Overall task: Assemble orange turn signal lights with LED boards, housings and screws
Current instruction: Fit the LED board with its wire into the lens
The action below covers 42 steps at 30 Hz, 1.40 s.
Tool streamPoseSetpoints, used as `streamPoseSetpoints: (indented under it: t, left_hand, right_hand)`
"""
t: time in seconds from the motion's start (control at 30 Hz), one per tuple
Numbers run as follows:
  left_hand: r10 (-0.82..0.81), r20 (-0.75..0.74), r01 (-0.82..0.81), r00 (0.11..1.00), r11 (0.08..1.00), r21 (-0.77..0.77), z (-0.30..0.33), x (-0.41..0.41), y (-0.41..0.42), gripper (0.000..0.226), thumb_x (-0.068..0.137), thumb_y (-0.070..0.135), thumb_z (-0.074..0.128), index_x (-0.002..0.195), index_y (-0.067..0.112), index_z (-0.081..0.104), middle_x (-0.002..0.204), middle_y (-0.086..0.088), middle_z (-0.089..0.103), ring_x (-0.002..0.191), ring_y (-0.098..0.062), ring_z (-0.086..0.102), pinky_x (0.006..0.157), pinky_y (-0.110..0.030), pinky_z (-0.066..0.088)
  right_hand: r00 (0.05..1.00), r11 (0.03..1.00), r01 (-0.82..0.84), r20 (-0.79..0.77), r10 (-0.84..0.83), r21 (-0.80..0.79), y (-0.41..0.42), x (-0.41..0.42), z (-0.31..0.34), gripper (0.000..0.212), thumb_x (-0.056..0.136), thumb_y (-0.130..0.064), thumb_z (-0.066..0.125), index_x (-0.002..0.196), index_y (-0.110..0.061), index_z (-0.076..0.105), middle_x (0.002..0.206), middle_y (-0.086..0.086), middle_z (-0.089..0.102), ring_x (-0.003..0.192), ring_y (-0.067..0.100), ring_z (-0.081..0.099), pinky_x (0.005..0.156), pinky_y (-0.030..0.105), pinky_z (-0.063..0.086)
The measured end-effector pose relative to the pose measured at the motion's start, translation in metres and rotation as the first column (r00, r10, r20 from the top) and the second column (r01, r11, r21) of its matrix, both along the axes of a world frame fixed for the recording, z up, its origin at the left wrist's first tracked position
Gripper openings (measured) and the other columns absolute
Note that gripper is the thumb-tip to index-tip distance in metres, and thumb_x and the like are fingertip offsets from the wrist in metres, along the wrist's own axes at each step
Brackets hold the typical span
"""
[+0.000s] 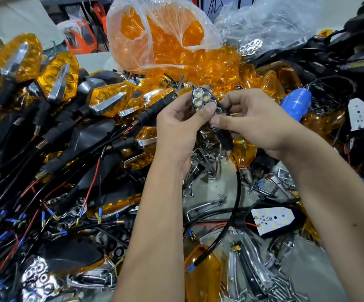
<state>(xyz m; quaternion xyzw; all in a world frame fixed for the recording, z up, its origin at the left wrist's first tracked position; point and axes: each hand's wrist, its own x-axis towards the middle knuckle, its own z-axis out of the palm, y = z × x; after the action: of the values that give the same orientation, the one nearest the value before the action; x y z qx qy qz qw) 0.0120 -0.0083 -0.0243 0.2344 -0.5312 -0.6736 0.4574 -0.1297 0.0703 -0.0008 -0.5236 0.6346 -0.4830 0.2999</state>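
Cluttered table (211,188) of orange lenses (209,62) and wired housings, mid-frame above it left hand (176,127) and right hand (257,120) both pinching chrome reflector unit (205,101), thumbs on its face, likely seating it for screws.

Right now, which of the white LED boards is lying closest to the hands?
The LED board low on the right, with red and black wires on its left end. The other board lies at the far right edge, near the blue tool.

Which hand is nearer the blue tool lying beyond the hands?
Right. The right hand sits just beside the blue tool; the left hand is farther, across the reflector unit both hold.
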Motion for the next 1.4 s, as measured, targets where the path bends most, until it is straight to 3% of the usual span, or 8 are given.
streamPoseSetpoints:
  t: [0.27,0.57,0.67,0.77,0.87,1.03,1.27,1.4]
  left_hand:
    - [0.038,0.008,-0.039,0.999,0.999,0.031,0.006,-0.001,0.004,0.019,0.086,-0.010,0.073,0.098,0.005,0.073,0.098,-0.018,0.071,0.095,-0.032,0.064,0.099,-0.060,0.052]
    - [-0.033,0.020,0.031,0.999,0.995,0.090,0.008,-0.013,0.015,0.015,0.100,0.019,0.060,0.111,0.012,0.067,0.108,-0.009,0.067,0.103,-0.025,0.063,0.099,-0.048,0.052]
    - [0.018,-0.005,-0.017,1.000,0.994,0.110,0.006,-0.016,0.017,0.017,0.109,0.011,0.049,0.116,0.005,0.062,0.105,-0.009,0.071,0.099,-0.024,0.068,0.087,-0.041,0.059]
    - [0.051,-0.085,-0.035,0.995,0.984,0.177,0.007,-0.014,0.014,0.025,0.110,0.005,0.042,0.131,-0.005,0.051,0.105,-0.010,0.075,0.091,-0.024,0.075,0.075,-0.034,0.062]
    - [0.022,-0.150,0.013,0.988,0.974,0.228,0.010,-0.009,0.010,0.021,0.111,0.004,0.039,0.129,-0.003,0.047,0.102,-0.013,0.071,0.074,-0.022,0.073,0.061,-0.026,0.056]
    - [-0.032,-0.147,0.067,0.989,0.969,0.240,0.010,-0.007,0.010,0.010,0.110,0.002,0.040,0.115,0.006,0.047,0.103,-0.013,0.067,0.069,-0.018,0.065,0.059,-0.024,0.051]
    - [-0.086,-0.172,0.124,0.981,0.966,0.225,0.007,-0.004,0.006,0.014,0.108,-0.004,0.042,0.111,0.005,0.054,0.107,-0.014,0.071,0.093,-0.027,0.072,0.083,-0.035,0.059]
    - [-0.142,-0.232,0.208,0.962,0.935,0.288,0.009,-0.002,0.006,0.020,0.105,-0.005,0.043,0.100,0.005,0.059,0.099,-0.013,0.070,0.085,-0.024,0.066,0.079,-0.037,0.058]
  right_hand:
    - [0.998,0.999,-0.052,0.025,0.051,0.014,0.002,-0.004,0.001,0.021,0.091,-0.015,0.078,0.082,-0.015,0.059,0.076,0.008,0.055,0.061,0.009,0.051,0.055,0.027,0.042]
    - [0.992,0.999,-0.050,0.113,0.048,0.013,0.003,-0.003,0.005,0.018,0.093,-0.021,0.076,0.085,-0.009,0.066,0.079,0.020,0.065,0.072,0.018,0.054,0.054,0.027,0.043]
    - [0.999,0.999,-0.016,-0.030,0.018,0.036,0.005,0.002,0.011,0.027,0.094,-0.029,0.076,0.098,-0.003,0.072,0.097,0.035,0.067,0.072,0.024,0.056,0.060,0.037,0.052]
    - [0.975,0.991,0.103,-0.204,-0.084,0.082,0.010,-0.007,0.022,0.029,0.092,-0.045,0.073,0.087,-0.017,0.075,0.079,0.013,0.075,0.070,0.020,0.073,0.067,0.041,0.065]
    - [0.747,0.938,0.335,-0.632,-0.206,0.090,0.017,-0.022,0.032,0.040,0.093,-0.056,0.067,0.078,-0.019,0.070,0.071,0.002,0.068,0.069,0.022,0.065,0.057,0.031,0.050]
    - [0.580,0.769,0.410,-0.791,0.195,0.490,0.010,-0.010,0.025,0.056,0.091,-0.070,0.059,0.077,-0.015,0.063,0.078,0.007,0.061,0.091,0.030,0.054,0.091,0.041,0.041]
    - [0.745,0.821,0.291,-0.655,0.128,0.491,0.013,-0.015,0.022,0.045,0.086,-0.048,0.079,0.069,-0.010,0.060,0.070,0.005,0.061,0.076,0.025,0.057,0.070,0.035,0.048]
    - [0.928,0.962,0.242,-0.322,-0.190,0.129,0.022,-0.031,0.025,0.042,0.089,-0.036,0.078,0.079,0.001,0.062,0.063,0.004,0.049,0.050,0.011,0.039,0.054,0.030,0.035]
